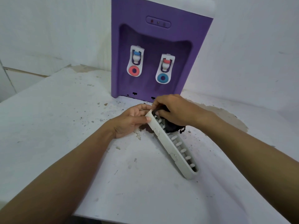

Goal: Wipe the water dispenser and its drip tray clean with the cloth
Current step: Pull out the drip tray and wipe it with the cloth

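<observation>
1. One purple water dispenser [160,46] with a white top stands at the far edge of the desk [56,126], close against the white wall [48,29].
2. Its front carries two taps. The left tap [135,61] has a blue cap over a red ring, and the right tap [165,68] has a red cap over a blue ring.
3. Three small lights [158,22] sit in one oval panel above the taps, and two black slots [134,93] show along the bottom edge.
4. One white drip tray [168,143] is off the dispenser, out on the middle of the desk just in front of it. It is tipped onto its long side, with its near end down at the desk.
5. The left grip [131,120] holds the tray's far end, thumb across the outer wall.
6. The right grip [174,110] is curled around one dark cloth [171,127] and presses it into the tray's far end.
7. Inside the tray runs one row of white pegs [183,150]. Five show clearly between the cloth and the near end, and others are half hidden by the cloth.
8. The desk top is strewn with dark specks, with two bare brownish patches [226,117] toward its far edge, one on each side of the dispenser.
</observation>
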